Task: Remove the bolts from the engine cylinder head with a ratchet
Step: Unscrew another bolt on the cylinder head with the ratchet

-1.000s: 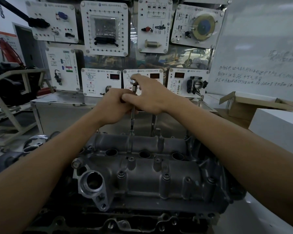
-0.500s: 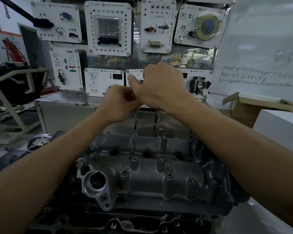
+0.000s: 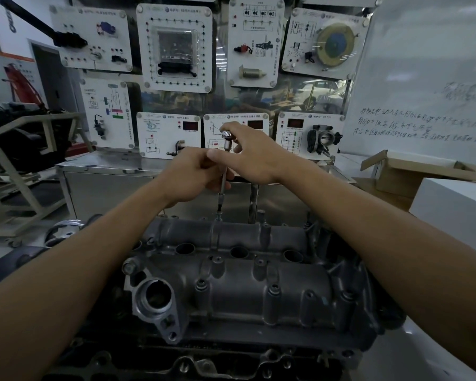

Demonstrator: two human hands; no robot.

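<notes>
Left grip (image 3: pixel 193 176) curled round extension shaft (image 3: pixel 222 188), above cylinder head (image 3: pixel 259 292) far edge. Right grip (image 3: pixel 249 156) closed on ratchet (image 3: pixel 227 136) head at top of shaft, just above left grip. Shaft nearly upright, lower end on bolt (image 3: pixel 218 215) at cylinder head far edge, left of centre. Training panels (image 3: pixel 173 48) behind cylinder head. Cardboard box (image 3: pixel 412 174) far right of it.

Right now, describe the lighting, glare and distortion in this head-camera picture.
Head view throughout: dim overall, the dark grey cast-metal cylinder head low in contrast; glare pales the white whiteboard at right; wide-angle distortion bows the frame edges and swells both forearms; the chrome ratchet catches a small highlight.
</notes>
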